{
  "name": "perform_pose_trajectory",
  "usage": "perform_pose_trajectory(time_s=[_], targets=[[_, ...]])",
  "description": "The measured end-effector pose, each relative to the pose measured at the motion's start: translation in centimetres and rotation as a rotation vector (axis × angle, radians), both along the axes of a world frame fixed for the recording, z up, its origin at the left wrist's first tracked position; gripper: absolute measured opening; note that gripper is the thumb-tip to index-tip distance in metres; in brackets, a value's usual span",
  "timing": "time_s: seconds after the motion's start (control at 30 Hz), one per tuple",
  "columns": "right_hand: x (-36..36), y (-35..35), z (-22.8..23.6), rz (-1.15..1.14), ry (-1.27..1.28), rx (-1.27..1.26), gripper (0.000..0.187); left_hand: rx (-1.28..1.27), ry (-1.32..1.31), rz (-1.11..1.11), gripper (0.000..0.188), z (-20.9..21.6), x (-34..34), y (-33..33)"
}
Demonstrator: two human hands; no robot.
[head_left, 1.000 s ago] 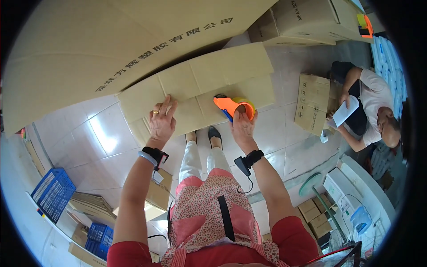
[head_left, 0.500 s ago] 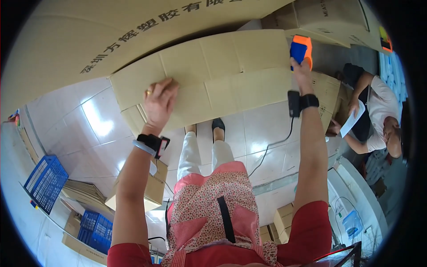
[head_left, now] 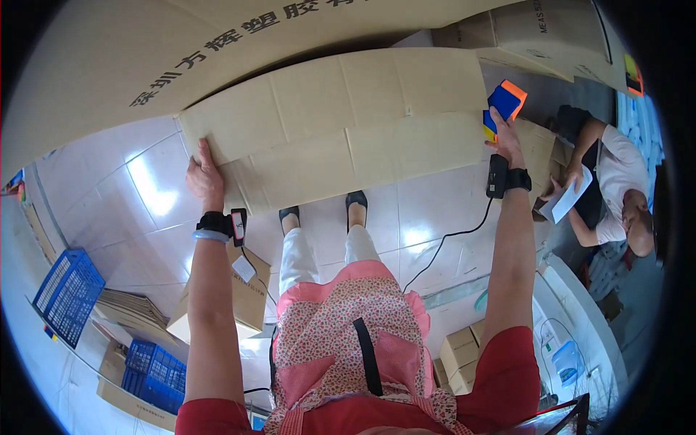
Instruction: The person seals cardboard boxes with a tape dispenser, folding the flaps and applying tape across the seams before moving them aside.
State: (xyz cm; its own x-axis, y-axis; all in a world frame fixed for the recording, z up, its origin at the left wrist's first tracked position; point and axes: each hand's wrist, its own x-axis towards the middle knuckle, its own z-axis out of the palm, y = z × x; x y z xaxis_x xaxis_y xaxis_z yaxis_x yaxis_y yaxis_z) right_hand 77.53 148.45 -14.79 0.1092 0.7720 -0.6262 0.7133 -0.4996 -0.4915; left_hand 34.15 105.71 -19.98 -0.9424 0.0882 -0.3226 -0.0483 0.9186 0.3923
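Note:
A long brown cardboard carton (head_left: 304, 127) lies crosswise in front of me, a lengthwise seam along its top and several cross creases in it. My left hand (head_left: 205, 176) grips its left end, one digit laid on the upper face and the others curled at the edge. Beyond the carton's right end, my right hand (head_left: 506, 138) is closed around a blue and orange tape dispenser (head_left: 503, 101) with a yellow part at its lower side. The dispenser is clear of the carton. Each wrist wears a black strap with a small device.
A large printed carton (head_left: 109, 65) stands along the far side, with another box (head_left: 536, 32) at far right. A co-worker (head_left: 625, 159) at right holds a white sheet (head_left: 573, 194). Blue crates (head_left: 71, 296) and a box (head_left: 225, 297) stand at left. A cable (head_left: 453, 234) hangs from my right wrist.
My left hand has moved left from the carton's top to its left end. My right hand has shifted slightly right and nearer, turning the tape dispenser. The carton looks flatter at its left end.

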Motion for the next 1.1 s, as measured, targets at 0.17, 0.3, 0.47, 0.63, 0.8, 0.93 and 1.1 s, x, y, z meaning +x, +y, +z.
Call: perform_pose_trajectory(time_s=[0.17,0.3,0.47,0.63,0.8,0.93,1.1], targets=[[3.6,-4.7,0.0,-0.103,0.049,-0.073,0.068,-0.035,0.093,-0.084,0.094,-0.4,0.0,-0.4],[7.9,-14.6,1.3,-0.219,0.1,-0.078,0.063,-0.023,0.084,-0.251,0.071,0.6,-1.2,-1.4],[14.1,-31.5,-0.2,-0.3,0.168,-0.248,0.059,-0.081,0.062,-0.445,0.081,0.5,-4.6,-3.7],[14.4,-39.0,1.9,-0.422,0.064,-0.429,0.052,0.025,0.029,-0.362,0.073,1.0,-3.4,-6.0],[18.8,-38.8,-0.1,-0.32,0.125,0.036,0.047,-0.001,-0.046,-0.236,0.071,2.1,-0.8,-8.7],[13.7,-33.7,4.9,0.312,-0.009,0.334,0.048,-0.072,-0.013,-0.119,0.072,2.4,3.4,-14.7],[2.7,-35.1,6.5,1.269,0.059,0.665,0.058,0.017,-0.113,-0.036,0.073,3.1,4.9,-16.1]])
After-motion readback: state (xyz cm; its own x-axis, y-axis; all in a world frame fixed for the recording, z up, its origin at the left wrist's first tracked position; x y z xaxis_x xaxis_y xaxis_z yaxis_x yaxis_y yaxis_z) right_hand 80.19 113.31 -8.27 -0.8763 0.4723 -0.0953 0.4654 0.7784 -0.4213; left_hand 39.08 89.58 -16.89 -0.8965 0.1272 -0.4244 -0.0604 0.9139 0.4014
